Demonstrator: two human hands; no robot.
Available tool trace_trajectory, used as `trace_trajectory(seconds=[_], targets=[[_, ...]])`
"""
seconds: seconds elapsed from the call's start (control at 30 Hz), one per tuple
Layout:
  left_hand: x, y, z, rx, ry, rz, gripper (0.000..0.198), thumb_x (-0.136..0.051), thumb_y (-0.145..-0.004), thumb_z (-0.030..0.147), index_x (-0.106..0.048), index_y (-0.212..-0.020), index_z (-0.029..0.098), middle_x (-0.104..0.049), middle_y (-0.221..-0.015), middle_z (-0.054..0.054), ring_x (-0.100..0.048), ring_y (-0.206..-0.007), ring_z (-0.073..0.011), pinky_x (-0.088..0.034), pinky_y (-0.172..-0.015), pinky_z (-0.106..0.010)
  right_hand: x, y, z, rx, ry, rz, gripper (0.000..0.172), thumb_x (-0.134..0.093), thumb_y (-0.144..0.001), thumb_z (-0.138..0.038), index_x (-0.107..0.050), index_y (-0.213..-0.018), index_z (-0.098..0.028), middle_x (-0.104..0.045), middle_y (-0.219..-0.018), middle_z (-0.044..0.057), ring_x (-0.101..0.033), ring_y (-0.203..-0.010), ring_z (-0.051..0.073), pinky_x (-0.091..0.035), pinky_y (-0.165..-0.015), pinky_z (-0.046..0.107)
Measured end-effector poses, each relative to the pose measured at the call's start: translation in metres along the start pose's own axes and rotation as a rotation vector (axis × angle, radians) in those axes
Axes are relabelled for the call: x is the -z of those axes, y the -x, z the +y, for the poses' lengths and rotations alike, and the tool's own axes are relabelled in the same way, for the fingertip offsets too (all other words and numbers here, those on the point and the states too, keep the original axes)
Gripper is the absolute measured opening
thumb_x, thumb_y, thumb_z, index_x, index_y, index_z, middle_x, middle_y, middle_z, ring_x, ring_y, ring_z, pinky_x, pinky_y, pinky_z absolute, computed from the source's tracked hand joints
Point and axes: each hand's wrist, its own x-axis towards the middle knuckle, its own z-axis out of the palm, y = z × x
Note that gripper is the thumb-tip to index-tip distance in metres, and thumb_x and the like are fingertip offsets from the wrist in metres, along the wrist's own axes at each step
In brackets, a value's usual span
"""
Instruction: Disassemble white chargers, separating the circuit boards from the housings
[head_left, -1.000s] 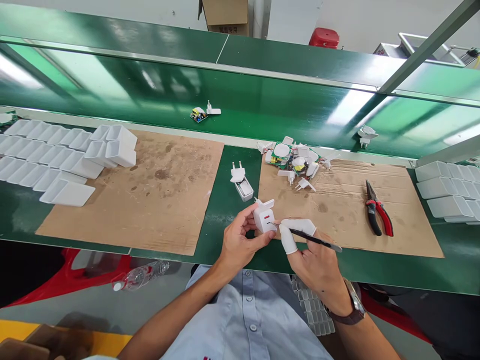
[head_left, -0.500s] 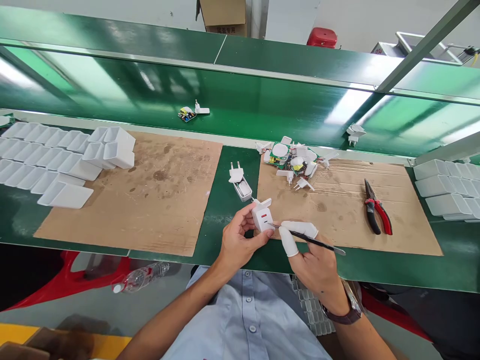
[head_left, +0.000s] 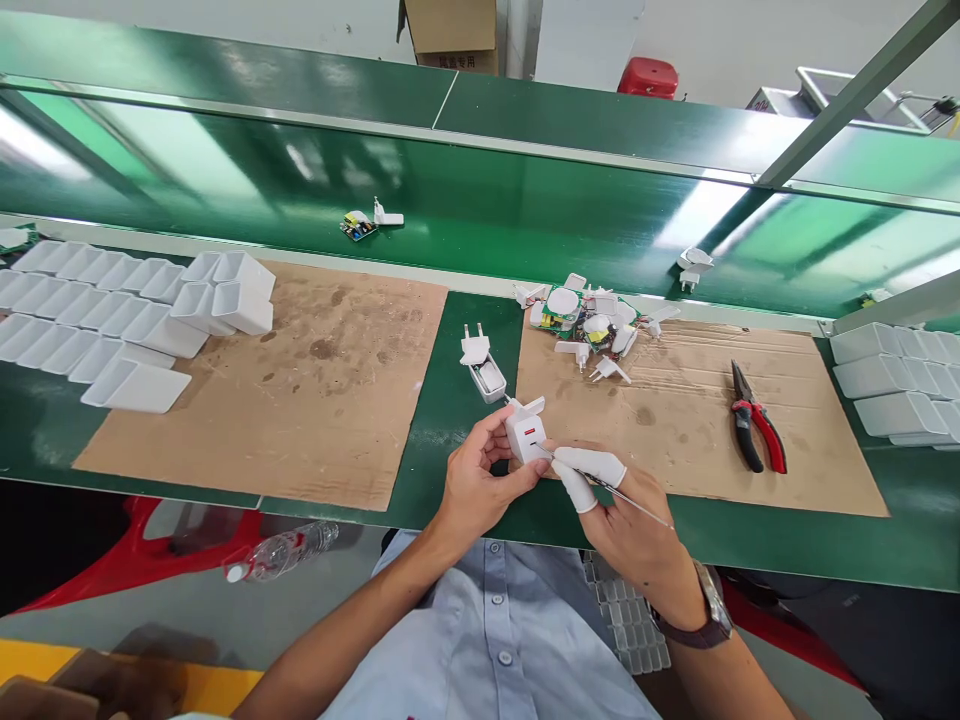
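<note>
My left hand [head_left: 484, 480] is closed on a white charger [head_left: 526, 432] with a red port and a dark slot on its face. My right hand [head_left: 626, 505], with white covers on thumb and forefinger, pinches a thin metal tool [head_left: 626, 496]. The tool's tip is at the charger's face near the dark slot. Just behind the held charger lies an open white housing [head_left: 487, 378], with a white plug piece [head_left: 475, 347] at its far end. A pile of circuit boards and white plug parts [head_left: 596, 318] sits on the right cardboard.
Pliers [head_left: 756, 420] lie on the right cardboard sheet [head_left: 675, 400]. White housings [head_left: 139, 385] stand in rows at the left, more housings [head_left: 900, 415] at the right. A bare cardboard sheet [head_left: 322, 400] spreads left. Behind, a shelf [head_left: 480, 220] holds loose parts.
My right hand has shifted slightly left towards the charger, and the tool has turned in its fingers so that its back end points lower. My left hand holds the charger almost unmoved.
</note>
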Motion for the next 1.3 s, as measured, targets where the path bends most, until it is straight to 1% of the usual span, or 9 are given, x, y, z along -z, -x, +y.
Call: trace_trajectory(seconds=[0.17,0.33,0.47,0.6,0.73,0.9,1.03,1.13,1.3], targets=[[0.001,0.0,-0.003,-0.01,-0.014,-0.006,0.068,-0.088,-0.074,0.031,-0.06,-0.135,0.019,-0.077,-0.11,-0.01,-0.074,-0.094,-0.0204,-0.063,-0.085,-0.034,0.01,-0.003,0.008,0.01,-0.062,-0.089,0.042,-0.06,-0.096,-0.003,-0.063,-0.13,-0.027,-0.076,-0.125,0.008,-0.073,-0.118,0.022,-0.063,-0.094,0.033],[0.0,0.0,-0.003,-0.02,-0.007,-0.003,0.068,-0.088,-0.073,0.031,-0.061,-0.134,0.018,-0.078,-0.109,-0.01,-0.075,-0.094,-0.0211,-0.064,-0.083,-0.034,0.016,-0.006,0.008,0.012,-0.058,-0.164,0.047,-0.057,-0.096,-0.002,-0.06,-0.134,-0.028,-0.074,-0.129,0.008,-0.071,-0.121,0.022,-0.062,-0.095,0.034],[-0.001,0.0,-0.003,-0.023,-0.014,-0.001,0.069,-0.088,-0.073,0.03,-0.061,-0.135,0.018,-0.078,-0.108,-0.01,-0.075,-0.093,-0.0209,-0.064,-0.083,-0.033,0.017,-0.007,0.008,0.001,-0.012,-0.175,0.044,-0.058,-0.097,-0.005,-0.058,-0.135,-0.029,-0.075,-0.126,0.008,-0.074,-0.114,0.021,-0.062,-0.093,0.034],[-0.001,0.0,-0.004,-0.027,-0.035,-0.001,0.07,-0.088,-0.073,0.029,-0.06,-0.136,0.018,-0.079,-0.108,-0.01,-0.074,-0.093,-0.0212,-0.063,-0.083,-0.033,0.018,-0.008,0.009,0.02,0.028,-0.195,0.045,-0.056,-0.097,-0.004,-0.057,-0.135,-0.028,-0.076,-0.124,0.008,-0.075,-0.108,0.02,-0.063,-0.09,0.034],[0.0,0.001,-0.003,-0.024,-0.042,0.0,0.069,-0.087,-0.073,0.03,-0.06,-0.136,0.018,-0.078,-0.11,-0.01,-0.074,-0.095,-0.0216,-0.063,-0.085,-0.035,0.016,-0.009,0.01,0.038,0.037,-0.17,0.04,-0.056,-0.098,-0.006,-0.058,-0.133,-0.027,-0.077,-0.12,0.008,-0.077,-0.105,0.02,-0.064,-0.087,0.033],[0.0,0.001,-0.001,-0.024,-0.047,-0.004,0.069,-0.087,-0.073,0.03,-0.06,-0.135,0.019,-0.079,-0.108,-0.009,-0.075,-0.094,-0.0212,-0.063,-0.084,-0.034,0.017,-0.009,0.014,0.007,0.013,-0.159,0.032,-0.058,-0.1,-0.013,-0.063,-0.128,-0.028,-0.078,-0.12,0.007,-0.077,-0.107,0.022,-0.066,-0.087,0.034],[0.0,0.001,0.0,-0.018,-0.05,-0.009,0.068,-0.087,-0.074,0.03,-0.06,-0.135,0.018,-0.078,-0.11,-0.01,-0.075,-0.095,-0.0214,-0.063,-0.085,-0.034,0.018,-0.012,0.015,-0.005,-0.027,-0.149,0.03,-0.06,-0.1,-0.014,-0.065,-0.125,-0.028,-0.079,-0.12,0.006,-0.077,-0.107,0.022,-0.066,-0.088,0.033],[-0.001,0.001,0.001,-0.012,-0.053,-0.008,0.068,-0.087,-0.074,0.029,-0.06,-0.135,0.019,-0.079,-0.11,-0.01,-0.075,-0.095,-0.0211,-0.063,-0.085,-0.034,0.018,-0.012,0.016,-0.025,-0.037,-0.119,0.027,-0.06,-0.1,-0.015,-0.068,-0.121,-0.029,-0.08,-0.115,0.005,-0.079,-0.102,0.021,-0.066,-0.087,0.033],[-0.001,0.0,0.001,-0.005,-0.04,-0.001,0.067,-0.087,-0.074,0.028,-0.06,-0.134,0.018,-0.079,-0.109,-0.009,-0.075,-0.093,-0.0201,-0.063,-0.084,-0.032,0.012,-0.009,0.018,-0.058,0.031,-0.071,0.019,-0.059,-0.101,-0.02,-0.072,-0.114,-0.027,-0.081,-0.107,0.004,-0.079,-0.096,0.022,-0.066,-0.081,0.033]])
